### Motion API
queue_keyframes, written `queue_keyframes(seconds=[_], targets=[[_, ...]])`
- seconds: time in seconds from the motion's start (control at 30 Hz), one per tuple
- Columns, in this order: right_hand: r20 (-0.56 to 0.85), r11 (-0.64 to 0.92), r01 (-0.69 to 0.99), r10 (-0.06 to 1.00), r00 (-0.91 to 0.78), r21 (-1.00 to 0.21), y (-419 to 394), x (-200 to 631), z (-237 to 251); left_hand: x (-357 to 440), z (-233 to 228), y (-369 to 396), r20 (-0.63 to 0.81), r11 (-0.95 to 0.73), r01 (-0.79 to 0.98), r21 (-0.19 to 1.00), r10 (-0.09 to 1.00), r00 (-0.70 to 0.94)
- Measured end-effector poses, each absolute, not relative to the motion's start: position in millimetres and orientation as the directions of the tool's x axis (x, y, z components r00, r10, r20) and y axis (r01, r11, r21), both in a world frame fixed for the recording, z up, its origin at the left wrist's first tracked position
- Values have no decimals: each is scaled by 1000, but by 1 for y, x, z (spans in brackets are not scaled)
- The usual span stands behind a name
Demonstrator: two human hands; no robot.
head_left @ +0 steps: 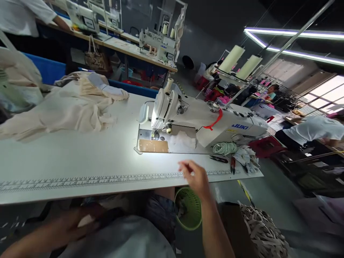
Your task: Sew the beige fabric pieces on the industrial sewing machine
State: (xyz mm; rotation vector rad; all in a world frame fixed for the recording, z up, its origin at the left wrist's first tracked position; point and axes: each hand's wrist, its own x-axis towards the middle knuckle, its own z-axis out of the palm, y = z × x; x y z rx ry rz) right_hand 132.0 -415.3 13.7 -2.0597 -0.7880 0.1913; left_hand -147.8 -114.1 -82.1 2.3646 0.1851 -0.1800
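Note:
Over the front of the white sewing table, my right hand hovers above the printed ruler strip. Its fingers are loosely bent and apart, with nothing visible between them. Low at the left, below the table edge and close to my lap, my left hand is smeared by motion. A small pale patch shows at it, too blurred to name. A JUKI sewing machine stands beyond my right hand, its lamp lit over the needle area. Thread snips lie to the right of that hand.
Cream fabric pieces lie on the table's left. A coiled green cord, red-handled snips and scraps sit at the right end. Below are a green basket and a strip pile. Other people work nearby.

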Motion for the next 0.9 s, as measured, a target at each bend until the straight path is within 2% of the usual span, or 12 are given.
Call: queue_keyframes(seconds=[0.03, 0.1, 0.17, 0.23, 0.3, 0.37, 0.43, 0.53, 0.63, 0.7, 0.8, 0.9], targets=[[259, -486, 527, 515, 817, -697, -410, 157, 18, -136, -62, -124, -262, -651, 147, 744, -83, 961], [318, -668, 531, 425, 847, -521, -397, 198, 16, -105, -19, -148, -306, -551, 86, 830, -323, 896], [331, -736, 522, 409, 850, -432, -386, 223, 6, -64, 16, -170, -172, -491, -37, 870, -375, 911], [347, -731, 545, 428, 835, -411, -381, 232, -3, -19, 31, -188, 5, -470, -144, 871, -285, 958], [390, -680, 592, 451, 803, -433, -383, 230, -9, 26, 27, -200, 194, -503, -231, 833, -125, 973], [418, -583, 634, 477, 774, -509, -388, 223, -10, 65, 14, -207, 358, -560, -292, 775, 8, 934], [402, -445, 629, 505, 764, -637, -391, 214, -9, 95, 0, -213, 431, -581, -291, 760, 115, 895], [327, -269, 537, 555, 765, -799, -388, 196, -4, 114, -9, -214, 298, -451, -191, 872, 180, 937], [238, -171, 440, 645, 727, -882, -376, 180, -3, 105, -7, -202, 94, -231, -66, 971, 109, 990], [171, -143, 376, 707, 686, -916, -364, 175, -4, 91, -3, -184, 45, -206, -24, 978, 100, 994], [110, -182, 384, 772, 625, -905, -339, 173, -4, 70, 5, -151, 13, -402, 52, 914, 156, 988], [127, -323, 602, 801, 584, -730, -310, 172, -1, 57, 13, -124, -10, -677, 199, 708, 272, 962]])
